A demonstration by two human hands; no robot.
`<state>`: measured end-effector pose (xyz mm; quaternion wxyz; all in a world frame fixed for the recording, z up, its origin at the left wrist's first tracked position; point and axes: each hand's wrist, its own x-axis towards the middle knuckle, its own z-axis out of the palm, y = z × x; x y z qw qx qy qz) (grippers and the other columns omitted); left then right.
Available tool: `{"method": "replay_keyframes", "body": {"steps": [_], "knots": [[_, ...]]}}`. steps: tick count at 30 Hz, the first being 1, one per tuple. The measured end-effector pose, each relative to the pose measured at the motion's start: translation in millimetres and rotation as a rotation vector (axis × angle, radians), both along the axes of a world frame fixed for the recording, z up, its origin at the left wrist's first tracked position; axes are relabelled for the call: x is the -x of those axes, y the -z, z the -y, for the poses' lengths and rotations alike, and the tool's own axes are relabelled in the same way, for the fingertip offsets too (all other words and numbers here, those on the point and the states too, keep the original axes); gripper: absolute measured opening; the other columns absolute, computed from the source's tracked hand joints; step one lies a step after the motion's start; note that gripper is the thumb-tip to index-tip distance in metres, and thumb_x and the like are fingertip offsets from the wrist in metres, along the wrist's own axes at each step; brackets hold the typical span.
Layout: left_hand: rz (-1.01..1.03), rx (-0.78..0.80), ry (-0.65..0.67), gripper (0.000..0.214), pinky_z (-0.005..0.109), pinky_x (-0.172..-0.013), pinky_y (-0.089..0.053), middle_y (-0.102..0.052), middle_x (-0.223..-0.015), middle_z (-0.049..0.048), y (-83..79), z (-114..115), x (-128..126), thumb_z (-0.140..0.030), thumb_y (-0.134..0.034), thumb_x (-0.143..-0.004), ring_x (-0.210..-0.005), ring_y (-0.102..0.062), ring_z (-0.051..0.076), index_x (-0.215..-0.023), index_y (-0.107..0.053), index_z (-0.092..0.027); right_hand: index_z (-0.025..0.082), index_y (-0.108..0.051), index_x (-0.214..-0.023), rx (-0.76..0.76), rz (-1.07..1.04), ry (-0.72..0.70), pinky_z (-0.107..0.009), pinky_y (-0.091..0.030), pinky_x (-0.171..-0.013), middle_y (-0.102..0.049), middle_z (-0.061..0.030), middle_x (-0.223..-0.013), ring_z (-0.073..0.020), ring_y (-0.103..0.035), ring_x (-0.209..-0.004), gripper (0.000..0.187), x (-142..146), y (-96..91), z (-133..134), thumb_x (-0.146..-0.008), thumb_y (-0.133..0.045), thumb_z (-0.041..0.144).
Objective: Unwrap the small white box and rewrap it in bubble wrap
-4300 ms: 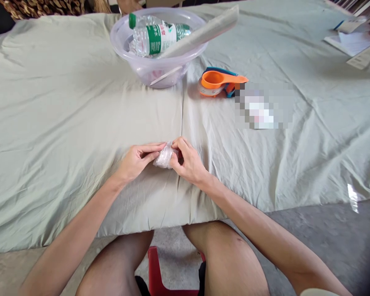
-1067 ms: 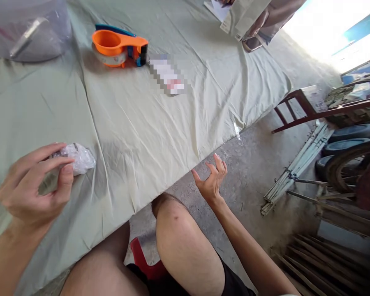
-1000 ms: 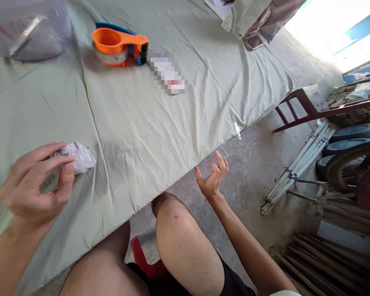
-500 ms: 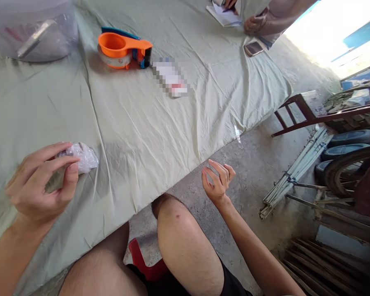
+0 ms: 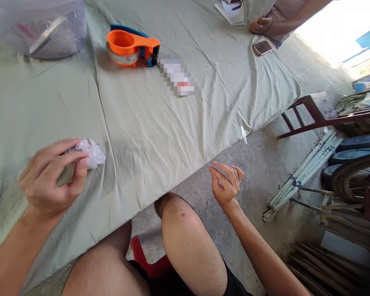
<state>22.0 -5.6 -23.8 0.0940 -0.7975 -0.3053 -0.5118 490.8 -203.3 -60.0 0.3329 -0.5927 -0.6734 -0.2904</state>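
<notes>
My left hand [image 5: 54, 176] pinches a small crumpled wad of clear plastic wrap [image 5: 91, 151] between thumb and fingertips, just above the pale green cloth of the table [image 5: 148, 123]. Off the table's edge, over the concrete floor, my right hand [image 5: 226, 185] hangs in the air with the fingers loosely curled towards the thumb; nothing shows between them. An orange tape dispenser [image 5: 131, 47] lies further back on the cloth, well away from both hands.
A clear plastic bowl [image 5: 40, 26] stands at the back left. Another person's hand [image 5: 260, 25], papers and a phone [image 5: 262, 47] are at the far end. A wooden chair [image 5: 311, 117], poles and tyres [image 5: 354, 144] crowd the floor on the right. I sit on a red stool [image 5: 148, 263].
My right hand let go of the wad and swung out past the table's edge; its spread fingers have since curled in. The left hand keeps the wad. The view turned right.
</notes>
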Motion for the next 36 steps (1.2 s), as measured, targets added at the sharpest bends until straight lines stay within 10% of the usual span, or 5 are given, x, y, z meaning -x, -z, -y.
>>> {"method": "replay_keyframes", "body": {"steps": [10, 19, 23, 29, 36], "knots": [[-0.049, -0.003, -0.059, 0.024, 0.037, -0.083, -0.064, -0.089, -0.129, 0.0035, -13.0, 10, -8, -0.019, -0.086, -0.087, -0.097, -0.085, 0.024, -0.109, -0.086, -0.027, 0.037, -0.085, -0.091, 0.133, -0.878, 0.235, -0.055, -0.064, -0.086, -0.084, -0.0067, -0.101, -0.033, -0.081, -0.095, 0.014, 0, -67.7, 0, -0.096, -0.085, 0.049], [-0.278, -0.149, -0.167, 0.011, 0.042, -0.088, -0.051, -0.091, -0.108, 0.0004, -44.4, 23, -20, -0.016, -0.079, -0.1, -0.104, -0.087, 0.025, -0.105, -0.076, -0.024, 0.037, -0.086, -0.093, 0.58, -1.706, 0.063, -0.053, -0.053, -0.114, -0.081, -0.0023, -0.105, -0.0309, -0.073, -0.12, 0.031, 110, -147.8, -85, -0.066, -0.101, 0.037], [-0.274, -0.021, -0.112, 0.008, 0.041, -0.091, -0.05, -0.092, -0.108, 0.0015, -46.4, 23, -22, -0.016, -0.077, -0.104, -0.099, -0.088, 0.023, -0.106, -0.074, -0.023, 0.031, -0.076, -0.1, 0.728, -1.407, -0.28, -0.044, -0.058, -0.096, -0.082, -0.0006, -0.098, -0.0255, -0.076, -0.104, 0.032, 155, -145.8, -170, -0.073, -0.092, 0.033], [-0.236, 0.0, -0.097, 0.01, 0.039, -0.086, -0.055, -0.092, -0.111, 0.0049, -42.7, 22, -22, -0.012, -0.077, -0.104, -0.102, -0.088, 0.024, -0.108, -0.075, -0.022, 0.025, -0.075, -0.097, 1.256, -0.234, -0.773, -0.036, -0.055, -0.079, -0.081, -0.0009, -0.095, -0.0206, -0.073, -0.085, 0.024, 211, -163.2, -322, -0.081, -0.079, 0.007], [-0.231, 0.007, -0.075, 0.012, 0.038, -0.083, -0.059, -0.091, -0.11, 0.0056, -42.4, 21, -21, -0.01, -0.075, -0.105, -0.103, -0.088, 0.024, -0.109, -0.076, -0.022, 0.025, -0.063, -0.102, 0.951, 0.01, -0.756, -0.034, -0.041, -0.074, -0.074, -0.0029, -0.097, -0.02, -0.064, -0.085, 0.029, 280, -165.6, -339, -0.086, -0.068, 0.001]]}}
